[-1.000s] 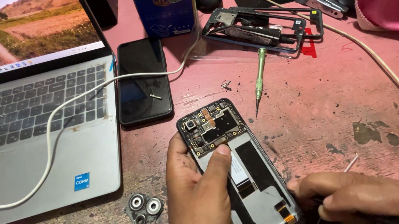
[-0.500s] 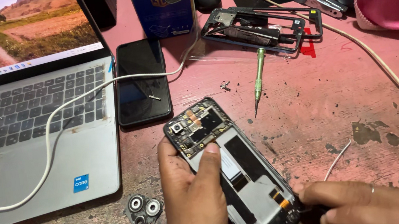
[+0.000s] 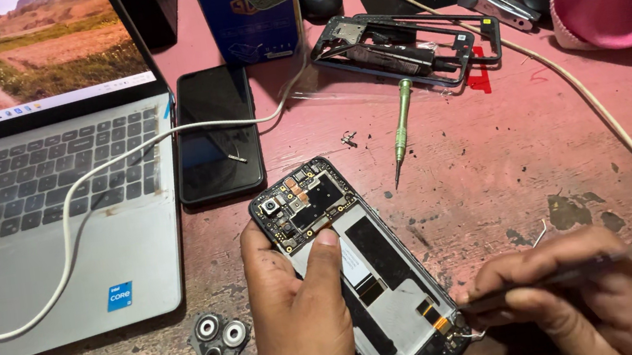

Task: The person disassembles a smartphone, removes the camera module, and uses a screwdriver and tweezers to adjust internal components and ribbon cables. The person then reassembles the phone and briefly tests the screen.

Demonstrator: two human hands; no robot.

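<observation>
An opened smartphone (image 3: 361, 269) lies tilted on the worn pink table (image 3: 494, 170), its circuit board and camera at the top and flex cables exposed lower down. My left hand (image 3: 298, 318) grips its left side, thumb pressed just below the board. My right hand (image 3: 592, 300) holds a thin dark tool (image 3: 533, 285) whose tip touches the phone's lower right corner near the orange connectors.
An open laptop (image 3: 50, 196) with a white cable (image 3: 91, 199) across it fills the left. A black phone (image 3: 214, 134), green-handled screwdriver (image 3: 402, 125), empty phone frames (image 3: 404, 44), a blue box (image 3: 246, 16), a camera-lens module (image 3: 219, 338) and loose screws (image 3: 348, 140) lie around.
The phone has turned slightly anticlockwise and shifted left in my left hand. My right hand has moved right and lower, with the tool now at the phone's bottom right corner.
</observation>
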